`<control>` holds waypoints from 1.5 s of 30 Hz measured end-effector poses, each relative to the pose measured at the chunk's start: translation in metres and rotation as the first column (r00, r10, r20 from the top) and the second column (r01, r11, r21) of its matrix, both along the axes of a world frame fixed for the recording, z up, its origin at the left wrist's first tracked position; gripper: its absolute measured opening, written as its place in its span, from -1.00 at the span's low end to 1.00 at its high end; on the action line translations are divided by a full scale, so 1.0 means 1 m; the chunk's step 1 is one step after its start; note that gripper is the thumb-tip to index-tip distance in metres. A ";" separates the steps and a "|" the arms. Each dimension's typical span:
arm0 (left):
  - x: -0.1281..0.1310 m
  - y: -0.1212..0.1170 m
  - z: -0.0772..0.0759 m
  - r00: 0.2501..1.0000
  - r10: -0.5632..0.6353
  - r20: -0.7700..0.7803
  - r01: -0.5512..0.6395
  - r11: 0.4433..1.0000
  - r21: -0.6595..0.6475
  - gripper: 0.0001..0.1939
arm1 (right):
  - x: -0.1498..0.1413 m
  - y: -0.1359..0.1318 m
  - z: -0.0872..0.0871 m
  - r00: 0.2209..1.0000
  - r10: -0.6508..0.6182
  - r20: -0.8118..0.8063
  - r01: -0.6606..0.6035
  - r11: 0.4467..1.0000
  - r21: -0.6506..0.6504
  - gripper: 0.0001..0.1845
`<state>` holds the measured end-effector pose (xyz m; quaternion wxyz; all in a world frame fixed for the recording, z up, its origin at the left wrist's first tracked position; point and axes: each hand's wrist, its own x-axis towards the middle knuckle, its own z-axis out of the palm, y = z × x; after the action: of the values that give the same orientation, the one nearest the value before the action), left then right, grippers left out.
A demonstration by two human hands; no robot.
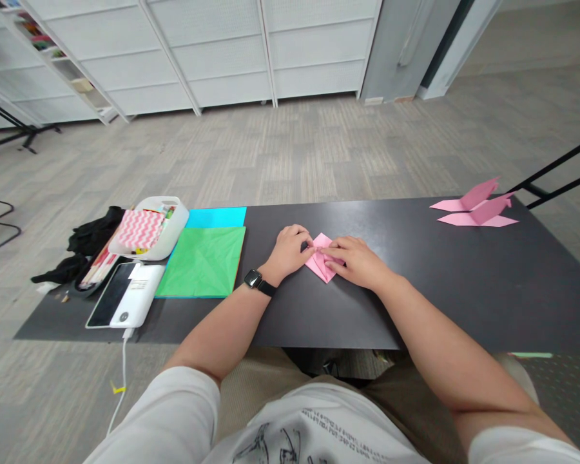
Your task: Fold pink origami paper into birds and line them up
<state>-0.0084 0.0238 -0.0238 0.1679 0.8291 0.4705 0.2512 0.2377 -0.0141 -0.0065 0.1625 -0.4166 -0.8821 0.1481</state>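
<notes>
A: Sample: pink folded paper (319,266), on the dark surface (299,316) to the right of the green sheet (203,261), both your hands at it. Chief risk?

B: Skewed crease, in my judgement. Folded flaps lie under your fingertips; press before their edges line up and the line could set crooked.

A: Other failure modes?

B: Rotation. The paper is small beside your hands, so an uneven push from either side might turn it. Tearing too, should you tug a tight layer. Minor: your watch (254,278) sits near the green sheet's right edge; a careless wrist could nudge that sheet.

A: Hand states?

B: Left hand (290,252), the one nearer the green sheet: fingers curled, thumb and forefinger close together at the paper's edge facing that sheet. Contact is small and partly hidden; I cannot tell whether you pinch a layer or only steady it. Right hand (355,263), farther from the green sheet: partly opened, fingers extended over the paper, thumb apart from the forefinger. You touch from above there, not wrapped round anything.
</notes>
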 end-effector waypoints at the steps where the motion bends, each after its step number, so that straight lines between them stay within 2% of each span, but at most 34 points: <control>1: 0.000 0.000 0.000 1.000 0.002 -0.005 -0.002 1.000 0.005 -0.91 | 0.000 0.000 -0.001 1.000 -0.009 0.009 0.009 1.000 0.007 -0.60; 9: 0.004 -0.011 0.010 0.999 -0.014 -0.041 0.017 0.997 0.077 -0.85 | 0.002 0.003 -0.004 0.992 -0.108 0.057 0.106 0.993 0.046 -0.69; 13: 0.009 -0.017 0.014 0.995 -0.010 -0.103 0.019 0.996 0.083 -0.76 | 0.002 0.003 -0.003 0.988 -0.142 0.067 0.138 0.988 0.062 -0.73; 22: 0.009 -0.019 0.015 0.987 -0.012 -0.160 0.025 0.997 0.079 -0.74 | -0.002 0.002 -0.006 0.980 -0.172 0.104 0.164 0.983 0.080 -0.67; 26: 0.007 -0.019 0.016 0.984 -0.056 -0.170 0.072 0.993 0.091 -0.71 | -0.003 0.003 -0.007 0.973 -0.204 0.109 0.194 0.977 0.093 -0.67; 31: 0.007 -0.020 0.020 0.964 -0.187 -0.187 0.205 0.976 0.079 -0.68 | 0.000 0.005 -0.006 0.969 -0.219 0.112 0.209 0.973 0.097 -0.67; 39: 0.002 -0.021 0.022 0.956 -0.211 -0.205 0.217 0.976 0.010 -0.69 | 0.002 0.006 -0.009 0.968 -0.230 0.099 0.220 0.970 0.104 -0.69; 45: -0.004 -0.024 0.023 0.934 -0.244 -0.260 0.254 0.967 0.005 -0.67 | 0.002 0.005 -0.009 0.971 -0.229 0.071 0.221 0.969 0.110 -0.69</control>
<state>-0.0126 -0.0006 -0.0005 0.1200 0.9106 0.3744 0.1273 0.2394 -0.0089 -0.0156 0.1623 -0.5110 -0.8415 0.0662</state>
